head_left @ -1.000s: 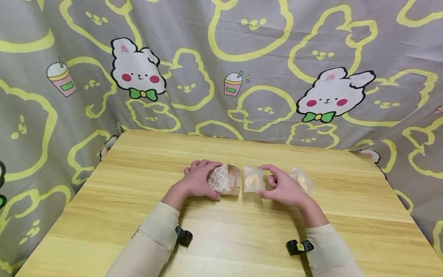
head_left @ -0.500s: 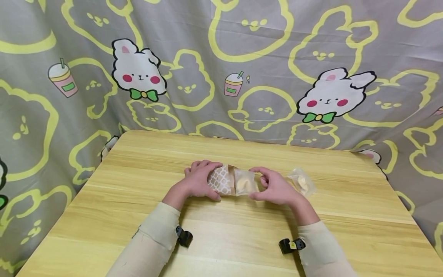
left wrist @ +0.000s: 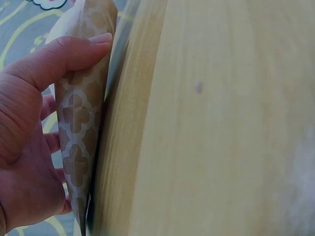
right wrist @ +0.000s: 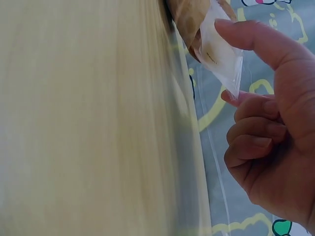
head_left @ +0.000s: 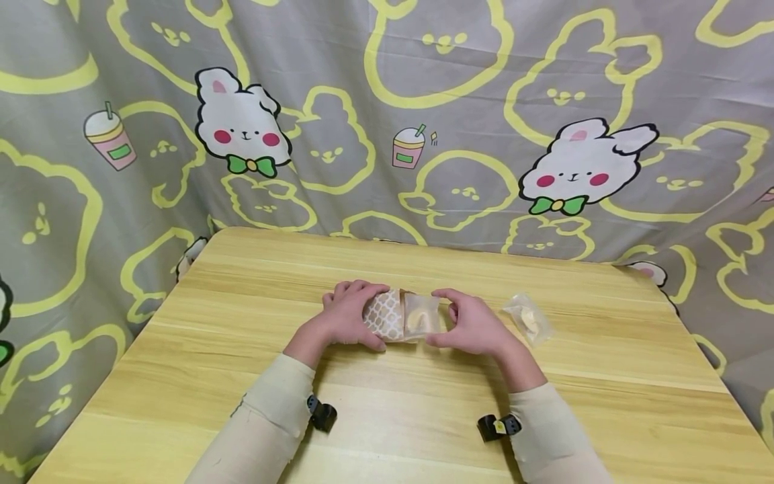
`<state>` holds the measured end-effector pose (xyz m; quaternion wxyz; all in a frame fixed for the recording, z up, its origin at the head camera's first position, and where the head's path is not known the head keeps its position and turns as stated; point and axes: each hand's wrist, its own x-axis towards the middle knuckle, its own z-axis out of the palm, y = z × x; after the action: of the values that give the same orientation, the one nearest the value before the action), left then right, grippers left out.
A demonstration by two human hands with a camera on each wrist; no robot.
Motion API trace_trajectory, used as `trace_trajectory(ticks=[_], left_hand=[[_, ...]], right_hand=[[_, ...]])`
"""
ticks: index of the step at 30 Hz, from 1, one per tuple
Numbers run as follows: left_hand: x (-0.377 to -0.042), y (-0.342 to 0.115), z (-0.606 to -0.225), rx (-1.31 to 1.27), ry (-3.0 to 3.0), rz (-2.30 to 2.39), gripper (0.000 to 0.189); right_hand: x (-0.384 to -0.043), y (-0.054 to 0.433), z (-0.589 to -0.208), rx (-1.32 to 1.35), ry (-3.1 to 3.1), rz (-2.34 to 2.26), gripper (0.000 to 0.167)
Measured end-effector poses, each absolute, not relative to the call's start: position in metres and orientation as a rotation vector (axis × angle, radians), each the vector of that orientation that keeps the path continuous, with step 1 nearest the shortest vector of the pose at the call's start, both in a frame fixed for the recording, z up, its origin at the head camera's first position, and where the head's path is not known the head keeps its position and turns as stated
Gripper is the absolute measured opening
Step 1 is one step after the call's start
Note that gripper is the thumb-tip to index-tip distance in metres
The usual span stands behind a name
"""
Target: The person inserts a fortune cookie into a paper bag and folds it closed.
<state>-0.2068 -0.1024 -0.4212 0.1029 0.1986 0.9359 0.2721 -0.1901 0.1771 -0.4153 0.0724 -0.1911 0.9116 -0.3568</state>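
"Lettering (right wrist: 211, 58)?"
"On the sachet (head_left: 421, 314); we cannot read it. Right hand (head_left: 474, 325) pinches it at the mouth of the paper bag (head_left: 383, 314)."
"Hidden?"
"Bag's end, under the gripping left hand (head_left: 349, 313)."

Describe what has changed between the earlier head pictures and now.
The right hand moved toward the person's left, bringing the translucent packet across the gap to the patterned paper bag; the packet is now at the bag's open mouth. Nothing was visibly let go. The left hand stayed holding the bag, and the second packet stayed on the table.
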Motion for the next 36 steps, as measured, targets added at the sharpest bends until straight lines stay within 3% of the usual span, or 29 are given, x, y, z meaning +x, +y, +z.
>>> trace_trajectory(ticks=[21, 31, 36], left_hand=[[-0.209, -0.103, -0.423, 0.592, 2.773, 0.78, 0.107], [-0.208, -0.103, -0.422, 0.593, 2.768, 0.783, 0.107], [-0.208, -0.103, -0.422, 0.59, 2.765, 0.787, 0.108]], right_hand=[[-0.191, 0.161, -0.415, -0.59, 2.741, -1.047, 0.092], [-0.189, 0.166, -0.42, -0.59, 2.705, -1.113, 0.102], [-0.184, 0.175, -0.419, -0.549, 2.708, -1.21, 0.087]])
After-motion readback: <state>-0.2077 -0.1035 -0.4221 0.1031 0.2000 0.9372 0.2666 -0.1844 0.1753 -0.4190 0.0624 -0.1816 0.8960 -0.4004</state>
